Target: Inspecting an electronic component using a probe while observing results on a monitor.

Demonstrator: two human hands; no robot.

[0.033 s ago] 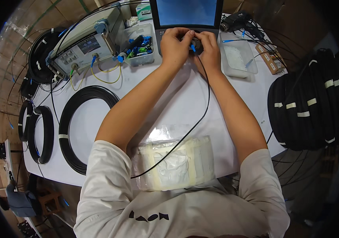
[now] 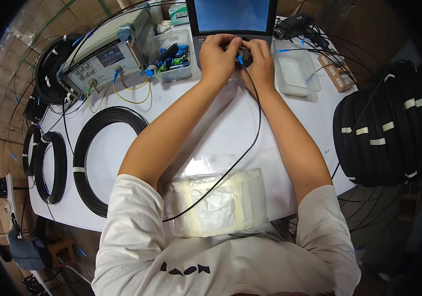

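Note:
Both of my hands meet at the far middle of the white table (image 2: 211,128), just below a blue-lit screen (image 2: 233,15). My left hand (image 2: 217,53) and my right hand (image 2: 263,61) are closed together around a small dark device (image 2: 245,55). A blue connector (image 2: 239,60) sits at the device between my fingertips. From it a thin black cable (image 2: 253,138) curves down across the table to my lap. It passes over a clear plastic bag (image 2: 216,204) with white material inside.
A grey measuring instrument (image 2: 107,54) with yellow leads stands at the far left. Beside it is a clear box of blue connectors (image 2: 174,56). A clear tray (image 2: 295,74) sits at the right. A black cable coil (image 2: 85,148) lies on the left, and stacked black coils (image 2: 388,133) are off the right edge.

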